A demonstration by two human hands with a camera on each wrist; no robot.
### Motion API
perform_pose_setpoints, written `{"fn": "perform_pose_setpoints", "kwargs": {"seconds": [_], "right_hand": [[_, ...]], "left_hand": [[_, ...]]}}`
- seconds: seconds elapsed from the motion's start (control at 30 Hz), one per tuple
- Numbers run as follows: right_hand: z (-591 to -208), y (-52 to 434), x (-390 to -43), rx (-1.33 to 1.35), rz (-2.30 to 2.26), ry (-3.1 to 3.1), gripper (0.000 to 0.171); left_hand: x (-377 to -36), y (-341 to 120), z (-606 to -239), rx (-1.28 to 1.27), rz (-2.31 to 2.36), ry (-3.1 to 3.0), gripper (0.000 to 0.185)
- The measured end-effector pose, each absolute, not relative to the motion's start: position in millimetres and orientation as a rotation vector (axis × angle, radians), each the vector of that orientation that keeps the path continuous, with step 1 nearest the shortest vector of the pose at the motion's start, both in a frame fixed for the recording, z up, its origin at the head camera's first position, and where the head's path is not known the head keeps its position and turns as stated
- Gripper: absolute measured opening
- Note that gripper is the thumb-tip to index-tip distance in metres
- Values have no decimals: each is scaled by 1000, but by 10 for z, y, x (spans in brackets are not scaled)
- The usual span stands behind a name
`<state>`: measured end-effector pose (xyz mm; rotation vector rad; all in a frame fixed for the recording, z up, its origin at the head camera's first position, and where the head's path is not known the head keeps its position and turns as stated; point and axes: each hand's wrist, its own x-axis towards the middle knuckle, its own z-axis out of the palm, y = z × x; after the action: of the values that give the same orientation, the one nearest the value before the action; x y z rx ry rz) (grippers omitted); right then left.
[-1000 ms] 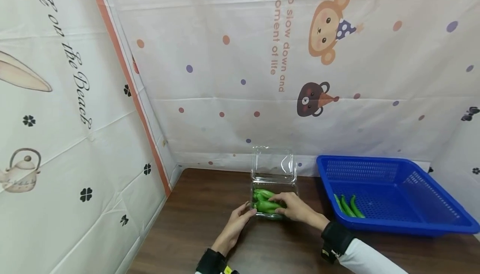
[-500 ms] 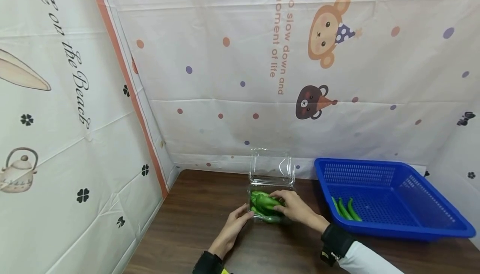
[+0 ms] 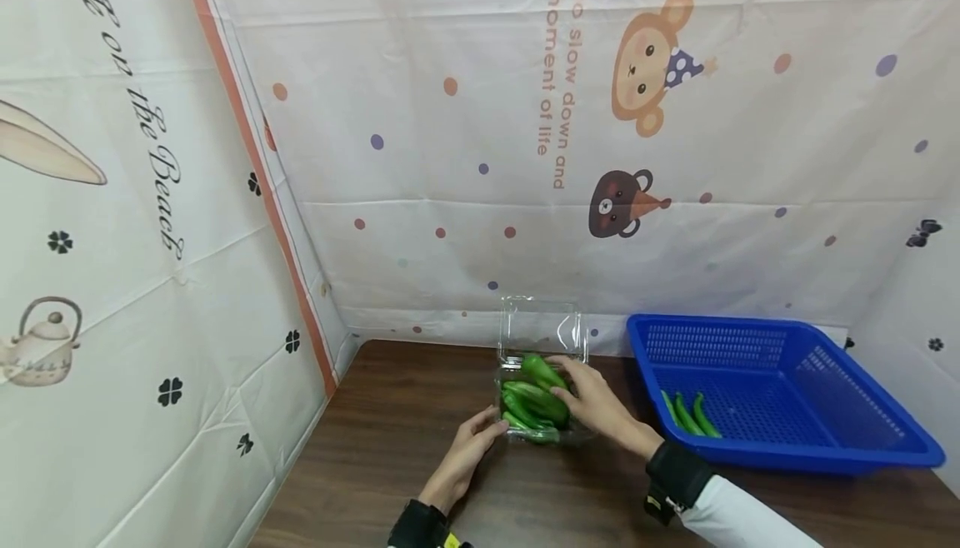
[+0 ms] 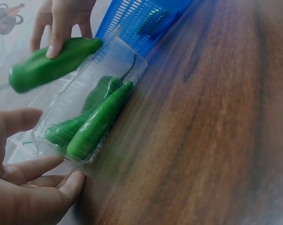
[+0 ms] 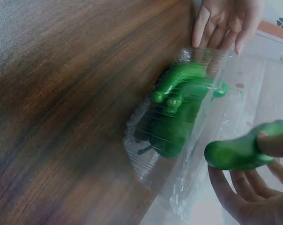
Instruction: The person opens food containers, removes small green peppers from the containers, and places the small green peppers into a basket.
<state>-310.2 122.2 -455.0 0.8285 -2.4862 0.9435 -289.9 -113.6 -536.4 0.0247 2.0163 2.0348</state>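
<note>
My right hand (image 3: 596, 402) has just lifted one green pepper (image 3: 543, 370) clear of the plastic box (image 3: 542, 415), pinched between thumb and fingers. My left hand (image 3: 467, 452) steadies the box's near edge, fingers straight. More peppers remain inside; the blue basket (image 3: 780, 390) sits alongside.

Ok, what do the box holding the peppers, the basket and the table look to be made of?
The box looks like thin clear plastic, glossy: the peppers show through its walls and its lid glints. The basket seems rigid blue plastic, with a moulded grid of holes. The table shows dark brown wood grain with a dull sheen; solid wood or laminate cannot be told.
</note>
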Motion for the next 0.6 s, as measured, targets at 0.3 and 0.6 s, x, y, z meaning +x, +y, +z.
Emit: {"fn": "perform_pose_setpoints", "kwargs": {"seconds": [0.3,0.6], "right_hand": [[-4466,1214,-3074,691,877,-2463,46],[-4386,1204,-3091,730,951,-2452,47]], "left_hand": [[-2871,-1127,-5390,20,2055,2014,71],[-2865,-1128,-5375,37,2067,2022,71]]}}
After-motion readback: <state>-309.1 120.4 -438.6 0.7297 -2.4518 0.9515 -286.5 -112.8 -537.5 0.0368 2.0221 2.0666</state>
